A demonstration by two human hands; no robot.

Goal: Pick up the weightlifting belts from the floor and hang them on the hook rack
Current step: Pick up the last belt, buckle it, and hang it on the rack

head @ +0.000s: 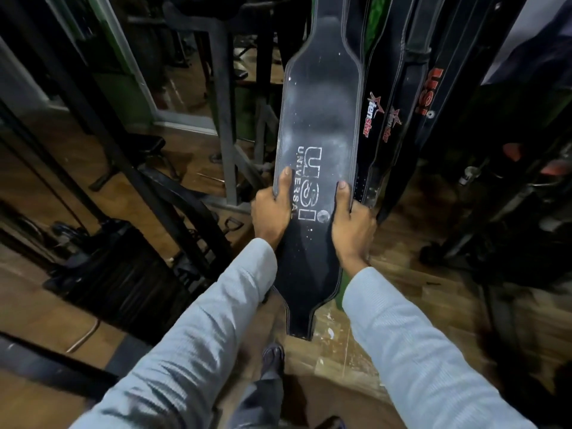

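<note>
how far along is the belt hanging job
Done: black belts with red star logos already hang at right. In hand: both hands, left hand and right hand, grip the wide dusty black leather belt. Left: its top is out of view, so whether it is hooked is unclear.

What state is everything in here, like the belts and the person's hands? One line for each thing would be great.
USI Universal belt: off the floor, upright, dusty, gripped at both edges.
Left hand: closed on the belt's left edge.
Right hand: closed on the belt's right edge.
Star-logo belts: hanging side by side, just right of the held belt.
Red-lettered belt: hanging further right.
Hook rack: out of view above.
</note>
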